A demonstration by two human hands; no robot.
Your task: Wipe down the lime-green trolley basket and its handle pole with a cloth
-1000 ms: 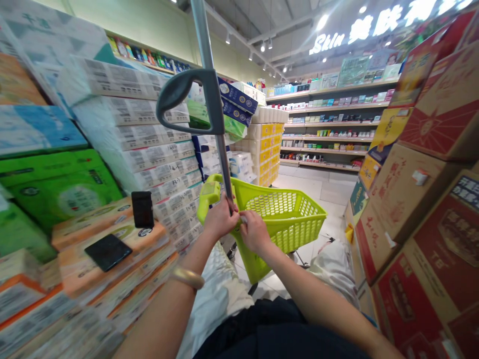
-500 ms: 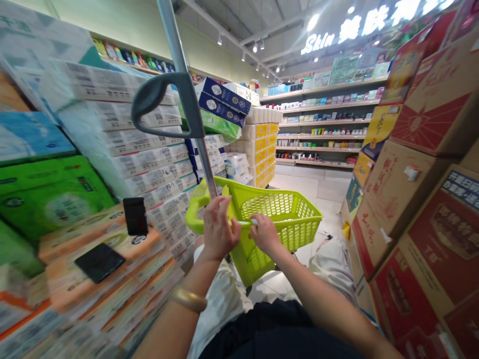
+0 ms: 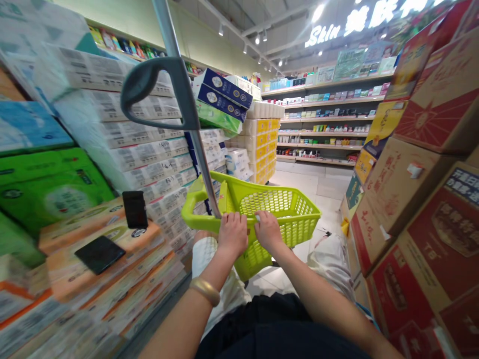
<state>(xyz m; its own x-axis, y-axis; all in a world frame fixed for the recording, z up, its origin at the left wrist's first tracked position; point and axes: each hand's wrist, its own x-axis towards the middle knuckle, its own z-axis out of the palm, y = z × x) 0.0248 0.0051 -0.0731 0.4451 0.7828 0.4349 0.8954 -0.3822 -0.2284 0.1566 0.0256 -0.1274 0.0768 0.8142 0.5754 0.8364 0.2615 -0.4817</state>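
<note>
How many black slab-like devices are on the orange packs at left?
2: an upright slab toward the back, and a flat slab in front of it and to its left. Others may be hidden.

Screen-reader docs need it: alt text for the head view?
A person's left hand and right hand are at the near rim of a green shopping basket, something small and white showing by the right. A metal pole with a gray handle rises beside them. Stacked packs stand left, cartons right, shelves beyond.

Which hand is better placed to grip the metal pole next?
Likely the left hand: it rests on the green basket by the lower end of the metal pole; the right hand is farther away.
</note>
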